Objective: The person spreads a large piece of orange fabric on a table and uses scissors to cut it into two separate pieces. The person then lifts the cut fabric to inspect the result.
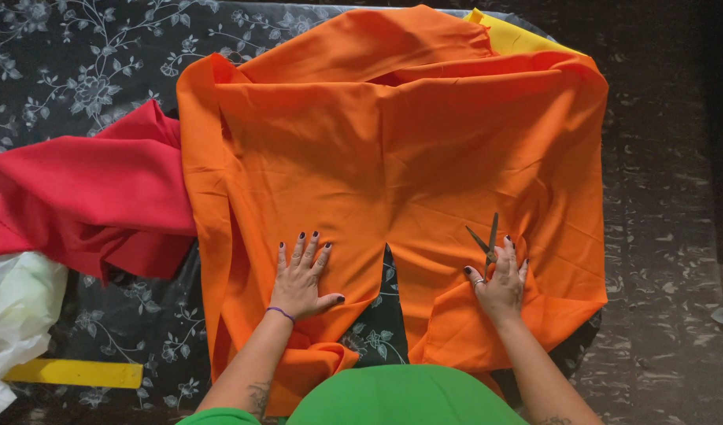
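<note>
The orange fabric (393, 157) lies spread over the tabletop (78, 71), which carries a dark floral cover. A narrow wedge-shaped gap runs up from the near edge of the cloth, between the two hands, and the dark cover shows through it.

Left hand (301, 277): fingers spread, palm flat on the cloth just left of the gap. The grip is open; it presses the cloth down and encloses nothing.

Right hand (499, 285): rests on the cloth right of the gap with the scissors (487, 242) under its fingers. The blades are parted and point away from the body, beyond the fingertips. The grip is closed on the scissor handles, as far as the view shows.

Handling, judged from folds and drape:
- The cloth appears thin, light and soft. It wrinkles under both palms and bunches at the near edge below the left wrist.
- The surface looks smooth, so it is likely to slide on the cover. Flat-palm pressure close beside the gap should hold it better than a pinch.
- To lift or shift it, take a free edge on either side of the gap, near the holding hand.

Left of the left grip lie a red fabric (86, 197), a white cloth (15, 307) and a yellow ruler (74, 373). A yellow fabric (515, 35) shows beyond the far edge.
</note>
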